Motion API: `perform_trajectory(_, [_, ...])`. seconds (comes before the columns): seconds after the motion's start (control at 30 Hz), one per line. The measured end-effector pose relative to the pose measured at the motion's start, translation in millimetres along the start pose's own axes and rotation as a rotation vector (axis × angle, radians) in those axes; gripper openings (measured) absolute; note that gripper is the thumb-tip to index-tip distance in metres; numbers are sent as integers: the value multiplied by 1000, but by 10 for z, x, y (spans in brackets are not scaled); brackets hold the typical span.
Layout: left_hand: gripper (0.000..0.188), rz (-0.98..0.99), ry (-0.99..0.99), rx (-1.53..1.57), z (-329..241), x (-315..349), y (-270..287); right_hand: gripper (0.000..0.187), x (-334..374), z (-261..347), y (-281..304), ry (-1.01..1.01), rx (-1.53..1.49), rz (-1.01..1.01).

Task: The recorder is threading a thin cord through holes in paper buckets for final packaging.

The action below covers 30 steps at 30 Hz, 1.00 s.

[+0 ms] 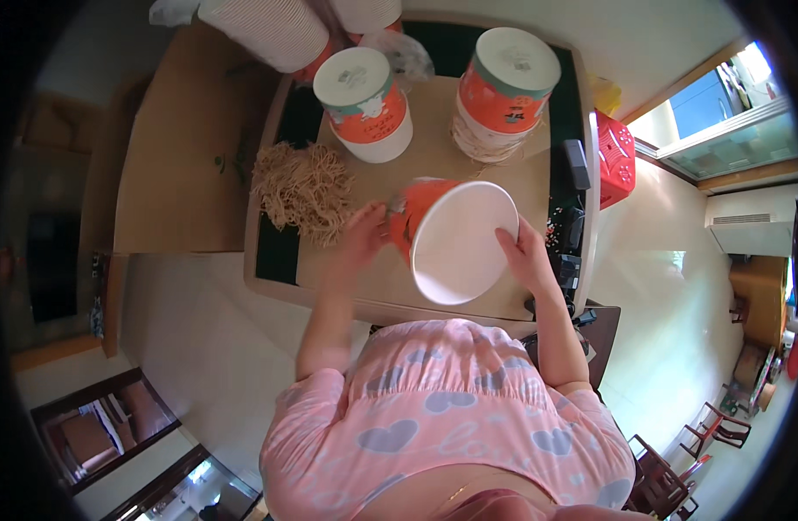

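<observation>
A white-lined paper bucket (466,243) with an orange printed outside is tilted over the table, its wide mouth turned toward me. My right hand (527,254) grips its rim, with the thumb on the inner wall. At the bucket's base, on the left, is my left hand (365,230); its fingers are smeared by motion, so whether they grip anything is unclear. A tangled heap of tan paper cord (303,193) lies beside that hand. Beyond stand an upside-down bucket stack (364,104) and another upside-down stack (509,91), with cord strands around its lower part.
Nested white buckets (268,33) and a clear plastic bag (400,54) are at the far left. Small black devices (569,271) line the table's right edge, near scattered little bits. A red plastic stool (614,161) stands past that edge. Brown cardboard (423,95) covers the tabletop's middle.
</observation>
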<state>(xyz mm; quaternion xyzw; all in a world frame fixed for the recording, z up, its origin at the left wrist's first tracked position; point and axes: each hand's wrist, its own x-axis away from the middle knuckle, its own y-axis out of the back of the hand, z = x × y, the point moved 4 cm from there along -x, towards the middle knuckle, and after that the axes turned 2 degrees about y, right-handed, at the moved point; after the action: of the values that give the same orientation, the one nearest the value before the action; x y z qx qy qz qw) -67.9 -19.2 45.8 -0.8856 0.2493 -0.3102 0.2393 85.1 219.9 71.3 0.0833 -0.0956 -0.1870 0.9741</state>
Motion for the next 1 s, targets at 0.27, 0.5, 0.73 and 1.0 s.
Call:
perform_trajectory(0.27, [7, -772, -276, -267, 430, -104, 1780, 39, -50, -610, 121, -145, 401, -31])
perform_trajectory(0.5, [11, -872, -264, -337, 5, -310, 2114, 40, -112, -705, 200, -219, 442, -71])
perform_trajectory(0.73, [16, -984, -391, -1215, 22, -345, 2177, 50, -1, -763, 322, -253, 382, -138])
perform_trajectory(1.0, [8, -927, -417, -1363, -171, -137, 2195, 42, 178, -514, 493, -49, 184, -265])
